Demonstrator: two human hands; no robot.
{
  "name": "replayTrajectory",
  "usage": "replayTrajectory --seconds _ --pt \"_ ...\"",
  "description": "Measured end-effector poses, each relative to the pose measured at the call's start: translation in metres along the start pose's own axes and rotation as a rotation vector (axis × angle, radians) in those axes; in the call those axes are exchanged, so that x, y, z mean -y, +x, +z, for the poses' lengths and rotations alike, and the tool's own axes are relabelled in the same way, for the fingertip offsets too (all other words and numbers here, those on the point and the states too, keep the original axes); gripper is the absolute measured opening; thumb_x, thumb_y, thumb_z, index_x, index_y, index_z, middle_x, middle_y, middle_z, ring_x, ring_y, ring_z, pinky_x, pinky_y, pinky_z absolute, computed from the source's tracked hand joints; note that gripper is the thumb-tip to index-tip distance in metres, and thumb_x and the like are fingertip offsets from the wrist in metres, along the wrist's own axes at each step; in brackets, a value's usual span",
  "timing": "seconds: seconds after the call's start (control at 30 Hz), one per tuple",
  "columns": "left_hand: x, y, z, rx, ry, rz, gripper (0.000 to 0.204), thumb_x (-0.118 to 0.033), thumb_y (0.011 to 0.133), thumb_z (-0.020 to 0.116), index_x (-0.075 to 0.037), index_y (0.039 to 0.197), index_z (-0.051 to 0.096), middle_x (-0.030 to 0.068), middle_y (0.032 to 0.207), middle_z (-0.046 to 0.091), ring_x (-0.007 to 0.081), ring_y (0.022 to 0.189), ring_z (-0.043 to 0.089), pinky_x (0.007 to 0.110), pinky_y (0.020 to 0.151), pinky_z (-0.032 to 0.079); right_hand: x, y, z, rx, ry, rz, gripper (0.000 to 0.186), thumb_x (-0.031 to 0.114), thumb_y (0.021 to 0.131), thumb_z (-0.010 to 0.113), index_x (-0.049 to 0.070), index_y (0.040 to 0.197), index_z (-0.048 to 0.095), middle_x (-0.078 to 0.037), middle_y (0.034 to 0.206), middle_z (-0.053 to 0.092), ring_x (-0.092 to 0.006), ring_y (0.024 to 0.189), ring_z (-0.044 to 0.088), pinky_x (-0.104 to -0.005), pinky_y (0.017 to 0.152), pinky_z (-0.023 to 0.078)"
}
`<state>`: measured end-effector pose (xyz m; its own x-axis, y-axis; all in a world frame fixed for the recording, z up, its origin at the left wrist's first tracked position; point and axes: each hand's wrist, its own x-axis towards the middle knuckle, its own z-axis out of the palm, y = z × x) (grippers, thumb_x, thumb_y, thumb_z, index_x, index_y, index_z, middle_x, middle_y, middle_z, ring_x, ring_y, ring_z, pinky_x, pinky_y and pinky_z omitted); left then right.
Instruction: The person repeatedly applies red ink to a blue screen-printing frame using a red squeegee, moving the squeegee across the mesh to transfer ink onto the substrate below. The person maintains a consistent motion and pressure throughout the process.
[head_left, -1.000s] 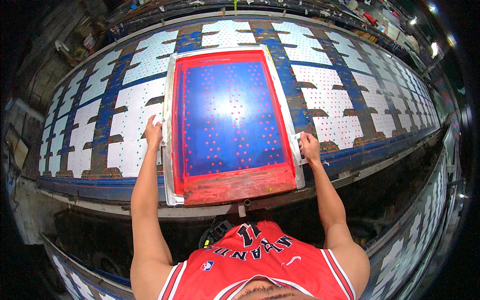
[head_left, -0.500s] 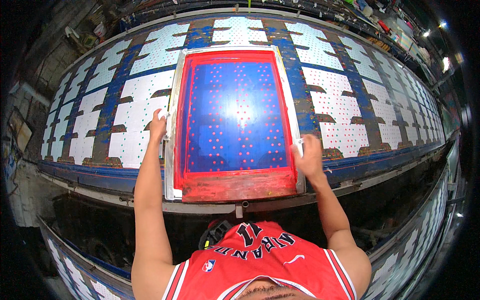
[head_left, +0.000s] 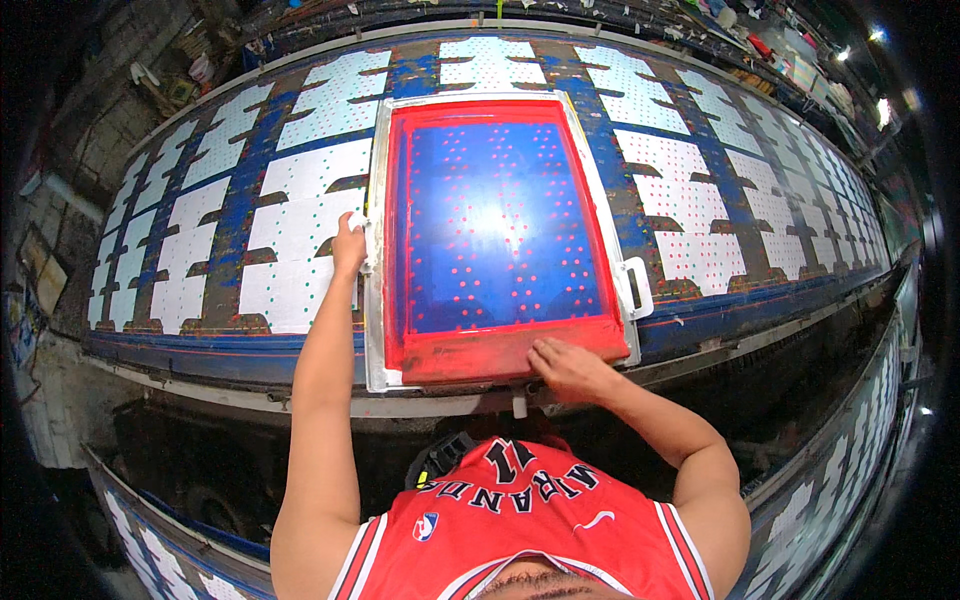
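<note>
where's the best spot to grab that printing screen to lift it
Probably by its long side rails. The printing screen lies flat, wide and framed; a white handle sticks out from its right rail, and the left hand grips the left rail. Come in from both sides, hands level, avoiding the wet red ink at the near edge.

A long blue-stained printing table [head_left: 250,340] runs across the view, lined with rows of white dotted fabric panels [head_left: 300,215]. Cluttered shelves [head_left: 770,50] sit beyond its far right edge under bright ceiling lamps [head_left: 875,35]. Dark floor [head_left: 170,460] lies below its near edge.
</note>
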<state>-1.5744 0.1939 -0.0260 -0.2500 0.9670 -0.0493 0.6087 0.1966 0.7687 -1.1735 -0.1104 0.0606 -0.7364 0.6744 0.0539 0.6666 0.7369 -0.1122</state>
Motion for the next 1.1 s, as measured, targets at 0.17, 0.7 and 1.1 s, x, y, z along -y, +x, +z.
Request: replayTrajectory --seconds 0.17,0.7,1.1 --pt "0.0 0.001 0.002 -0.011 0.031 -0.01 0.046 -0.019 0.098 0.049 -0.015 0.143 0.045 0.0213 0.077 0.07 0.0325 0.065 0.07 0.047 0.069 0.053 -0.011 0.035 -0.007 0.0 0.127 0.402 0.034 0.022 0.078 0.07 0.004 0.105 0.064 -0.016 0.1 0.07 -0.0337 0.096 0.069 -0.0452 0.081 0.056" --pt "-0.008 -0.005 -0.002 0.031 -0.022 -0.067 0.045 -0.018 0.099 0.048 -0.016 0.144 0.044 0.0193 0.075 0.07 0.0318 0.063 0.069 0.047 0.067 0.053 0.025 0.031 0.012 -0.116 0.067 0.396 0.034 0.022 0.066 0.08 0.008 0.091 0.062 -0.01 0.088 0.068 -0.0305 0.087 0.07 -0.0452 0.071 0.057" --pt "-0.007 -0.004 0.0 0.001 -0.025 -0.093 0.042 -0.019 0.098 0.051 -0.017 0.14 0.047 0.0208 0.072 0.067 0.0354 0.064 0.067 0.049 0.066 0.05 -0.145 0.14 0.024 -0.198 -0.135 0.415 0.025 0.019 0.064 0.072 0.007 0.084 0.063 -0.012 0.079 0.068 -0.0316 0.07 0.07 -0.0457 0.063 0.058"
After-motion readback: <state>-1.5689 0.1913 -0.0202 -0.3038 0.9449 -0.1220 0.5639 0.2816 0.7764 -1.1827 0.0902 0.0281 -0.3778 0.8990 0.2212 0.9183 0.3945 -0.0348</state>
